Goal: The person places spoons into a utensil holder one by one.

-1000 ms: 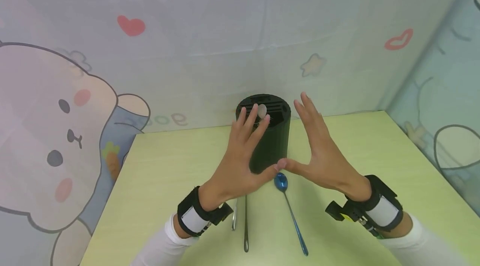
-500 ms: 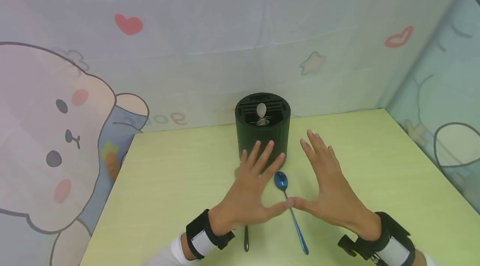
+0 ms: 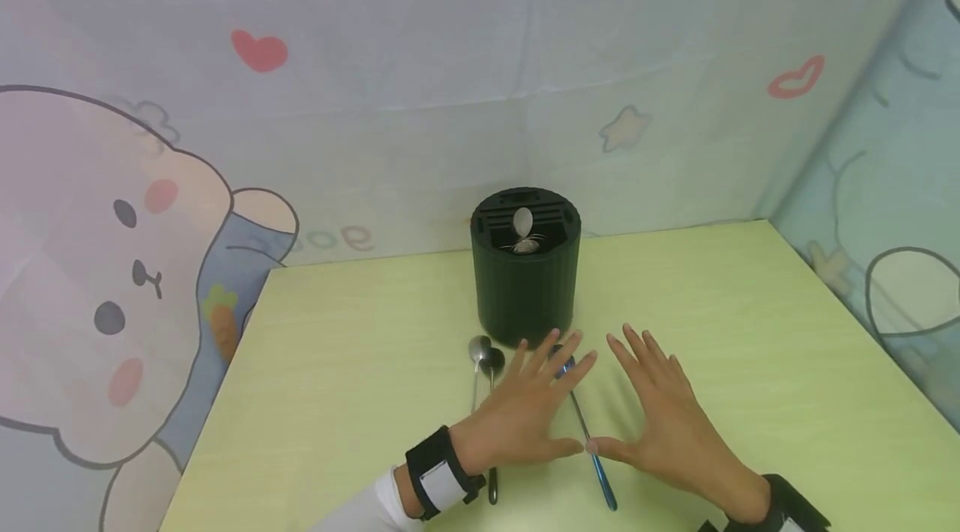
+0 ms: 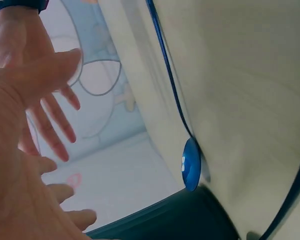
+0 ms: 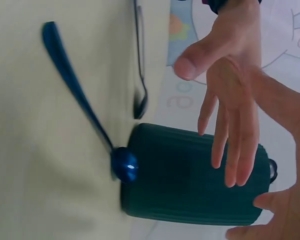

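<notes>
My left hand (image 3: 523, 417) and right hand (image 3: 670, 422) hover over the table with fingers spread, holding nothing. In the head view their thumb tips meet or overlap, just above a blue spoon (image 3: 604, 482). That spoon lies with its bowl (image 5: 124, 164) toward a dark green ribbed utensil holder (image 3: 525, 298). Left of it lie a silver spoon (image 3: 479, 348) and a dark spoon (image 3: 492, 362), their handles partly hidden by my left hand and wrist. Inside the holder are spoons, one silver bowl (image 3: 522, 222) sticking up. In the left wrist view the blue spoon's bowl (image 4: 191, 164) shows beside the holder.
The pale yellow-green table (image 3: 360, 348) reaches back to a cloth backdrop (image 3: 420, 98) printed with hearts and a cartoon animal. A second printed cloth (image 3: 900, 182) hangs along the right side. Black straps with white patches (image 3: 442, 482) circle my wrists.
Both hands have drawn back from the holder toward me, fingers still spread and thumbs together. The holder's front and the bowls of the silver and dark spoons are now uncovered.
</notes>
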### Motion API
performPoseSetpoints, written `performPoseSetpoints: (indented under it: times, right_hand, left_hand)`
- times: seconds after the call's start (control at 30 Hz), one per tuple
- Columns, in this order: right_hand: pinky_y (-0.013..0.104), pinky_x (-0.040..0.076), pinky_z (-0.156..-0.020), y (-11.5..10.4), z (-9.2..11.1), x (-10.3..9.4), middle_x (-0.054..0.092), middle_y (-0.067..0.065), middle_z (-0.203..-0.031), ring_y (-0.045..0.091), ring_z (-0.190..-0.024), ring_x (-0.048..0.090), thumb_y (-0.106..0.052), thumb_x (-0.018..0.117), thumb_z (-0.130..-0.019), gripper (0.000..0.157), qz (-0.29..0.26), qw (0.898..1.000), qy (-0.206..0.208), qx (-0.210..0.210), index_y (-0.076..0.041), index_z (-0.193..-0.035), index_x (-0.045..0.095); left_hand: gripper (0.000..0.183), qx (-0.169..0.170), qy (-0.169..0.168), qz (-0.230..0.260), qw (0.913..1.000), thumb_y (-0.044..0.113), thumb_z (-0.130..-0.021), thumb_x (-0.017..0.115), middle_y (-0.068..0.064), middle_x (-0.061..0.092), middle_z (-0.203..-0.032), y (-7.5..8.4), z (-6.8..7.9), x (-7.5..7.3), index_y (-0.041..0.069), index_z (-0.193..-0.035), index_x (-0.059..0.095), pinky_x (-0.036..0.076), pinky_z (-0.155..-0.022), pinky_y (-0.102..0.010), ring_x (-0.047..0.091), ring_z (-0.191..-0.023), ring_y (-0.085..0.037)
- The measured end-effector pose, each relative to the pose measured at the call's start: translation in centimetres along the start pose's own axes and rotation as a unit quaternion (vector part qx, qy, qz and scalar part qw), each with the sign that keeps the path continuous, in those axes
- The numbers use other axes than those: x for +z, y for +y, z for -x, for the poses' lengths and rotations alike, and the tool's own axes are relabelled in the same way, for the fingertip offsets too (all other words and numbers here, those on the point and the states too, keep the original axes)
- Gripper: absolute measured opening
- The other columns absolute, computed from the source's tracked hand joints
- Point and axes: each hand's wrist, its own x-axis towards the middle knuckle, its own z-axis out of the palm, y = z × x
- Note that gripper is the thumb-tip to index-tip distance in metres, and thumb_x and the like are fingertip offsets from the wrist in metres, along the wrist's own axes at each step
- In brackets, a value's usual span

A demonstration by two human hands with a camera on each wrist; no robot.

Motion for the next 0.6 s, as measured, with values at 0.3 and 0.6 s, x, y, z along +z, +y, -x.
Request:
performPoseSetpoints:
  times: [0.3, 0.6]
  right_hand:
    - [0.076, 0.027, -0.104, 1.8, 1.4, 3.2, 0.036, 0.02, -0.156, 0.049, -0.142, 0.03, -0.065, 0.081, -0.063, 0.113, 0.089, 0.99, -0.096, 0.059, -0.008, -0.15, 0.037]
    - [0.078, 0.023, -0.104, 2.1, 1.9, 4.9, 0.042, 0.021, -0.151, 0.05, -0.14, 0.032, -0.064, 0.08, -0.065, 0.103, 0.102, 0.975, -0.166, 0.107, -0.007, -0.143, 0.046]
  left_hand:
    - [0.094, 0.028, -0.107, -0.016, 0.9938, 0.04, -0.085, 0.075, 0.007, 0.019, -0.165, 0.2, -1.9, 2.7, 0.029, -0.158, 0.017, 0.027, -0.119, -0.055, 0.015, -0.154, -0.025]
    - [0.062, 0.057, -0.11, -0.051, 0.991, 0.036, -0.089, 0.071, 0.013, 0.048, -0.149, 0.8, -2.2, 2.9, 0.03, -0.145, 0.046, 0.033, -0.116, -0.052, 0.039, -0.144, -0.017]
